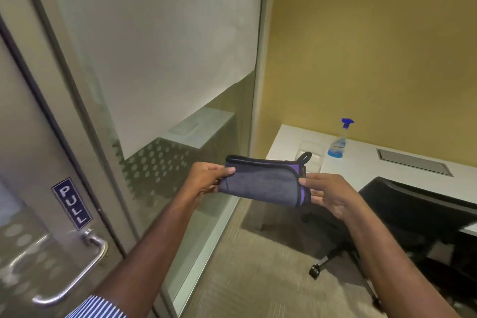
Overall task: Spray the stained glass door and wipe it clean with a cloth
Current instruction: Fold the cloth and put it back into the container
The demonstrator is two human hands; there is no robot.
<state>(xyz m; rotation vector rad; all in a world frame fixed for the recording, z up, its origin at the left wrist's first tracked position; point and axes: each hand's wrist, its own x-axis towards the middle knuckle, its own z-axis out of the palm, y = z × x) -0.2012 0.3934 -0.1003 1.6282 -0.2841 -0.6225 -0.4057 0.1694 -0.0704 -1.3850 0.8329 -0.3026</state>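
A folded grey cloth (260, 182) with dark and purple edging is stretched between both hands at chest height. My left hand (206, 179) pinches its left end and my right hand (327, 193) pinches its right end. The glass door (33, 152) stands at the far left, with a blue PULL sign (71, 203) and a curved metal handle (77, 273). A frosted glass panel (160, 59) sits right of the door. A spray bottle (339, 141) with blue liquid and a blue trigger stands upright on the white desk (361, 162), beyond the cloth.
A clear plastic container (311, 155) sits on the desk beside the bottle. A black office chair (418, 217) on castors stands under the desk at the right. A grey cable hatch (413, 162) is set into the desktop. Yellow wall behind; carpet floor below.
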